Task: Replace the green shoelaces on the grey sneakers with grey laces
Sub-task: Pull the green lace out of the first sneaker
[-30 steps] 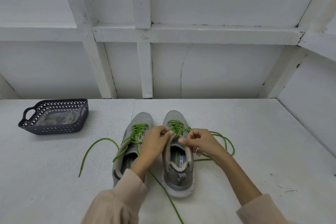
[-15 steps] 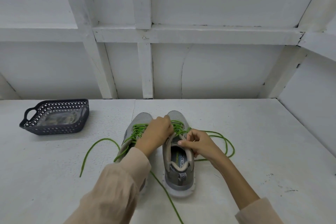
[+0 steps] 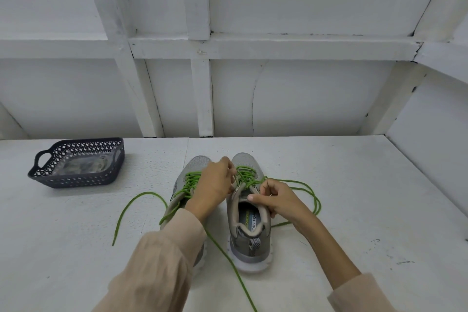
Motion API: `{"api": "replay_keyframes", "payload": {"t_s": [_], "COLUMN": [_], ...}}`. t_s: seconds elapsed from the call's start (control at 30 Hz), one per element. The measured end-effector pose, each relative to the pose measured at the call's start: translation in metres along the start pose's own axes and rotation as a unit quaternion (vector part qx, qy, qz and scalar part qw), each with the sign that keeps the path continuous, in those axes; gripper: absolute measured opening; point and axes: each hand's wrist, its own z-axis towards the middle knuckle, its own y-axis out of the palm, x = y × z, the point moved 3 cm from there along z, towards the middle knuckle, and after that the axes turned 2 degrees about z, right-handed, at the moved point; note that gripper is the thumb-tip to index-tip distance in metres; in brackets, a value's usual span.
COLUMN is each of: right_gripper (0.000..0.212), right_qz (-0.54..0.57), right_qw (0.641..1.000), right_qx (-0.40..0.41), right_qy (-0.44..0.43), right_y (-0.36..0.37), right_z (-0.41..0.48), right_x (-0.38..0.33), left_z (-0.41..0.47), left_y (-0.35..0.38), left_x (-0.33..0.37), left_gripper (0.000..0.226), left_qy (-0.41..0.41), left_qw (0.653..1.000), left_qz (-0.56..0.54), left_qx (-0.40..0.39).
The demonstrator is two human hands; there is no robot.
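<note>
Dark basket (image 3: 76, 180) holds a clear packet (image 3: 83, 166); left hand (image 3: 215, 182) and right hand (image 3: 281, 197) pinch a sneaker's (image 3: 249, 248) green laces (image 3: 247, 176).

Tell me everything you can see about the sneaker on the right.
Grey mesh sneaker with white sole, tan collar lining, printed insole and striped heel tab. It stands upright on the white table, toe away, beside the other sneaker. Green laces cross its eyelets, their ends trailing loose on the table. The left hand pinches a lace over the tongue; the right hand grips the collar's right edge.
</note>
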Motion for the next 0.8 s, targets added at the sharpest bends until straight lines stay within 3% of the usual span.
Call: {"api": "replay_keyframes", "payload": {"t_s": [0.13, 0.23, 0.37, 0.53, 0.67, 0.7, 0.8], "right_gripper": [0.032, 0.032, 0.032, 0.032, 0.032, 0.032, 0.033], "right_qz": [-0.001, -0.002, 0.003, 0.006, 0.008, 0.009, 0.009], "right_qw": [1.000, 1.000, 1.000, 1.000, 1.000, 1.000, 1.000], "right_qx": [0.000, 0.001, -0.001, -0.001, 0.000, 0.001, 0.003], "right_qy": [-0.003, -0.004, -0.001, -0.003, 0.001, 0.003, 0.004], "right_y": [0.000, 0.001, 0.001, 0.002, 0.002, 0.002, 0.002], "right_z": [0.000, 0.000, 0.000, 0.001, 0.002, 0.003, 0.003], "right_x": [-0.001, 0.000, 0.000, 0.002, 0.003, 0.004, 0.005], "left_z": [-0.002, -0.002, -0.001, -0.008, -0.003, -0.002, -0.006], "left_y": [-0.001, -0.002, -0.012, -0.007, -0.017, -0.019, -0.008], "left_x": [0.001, 0.000, 0.000, 0.003, -0.003, -0.004, -0.003], "left_gripper": [0.024, 0.015, 0.010, 0.027, 0.021, 0.023, 0.028], "left_qy": [0.008, 0.027, 0.005, -0.003, -0.017, -0.022, -0.034], "left_qw": [0.998, 0.998, 0.997, 0.998, 0.992, 0.990, 0.995], "left_qz": [0.051, 0.044, -0.040, 0.018, -0.099, -0.111, -0.071], "left_qx": [-0.024, -0.045, 0.063, -0.067, 0.081, 0.079, -0.053]}}
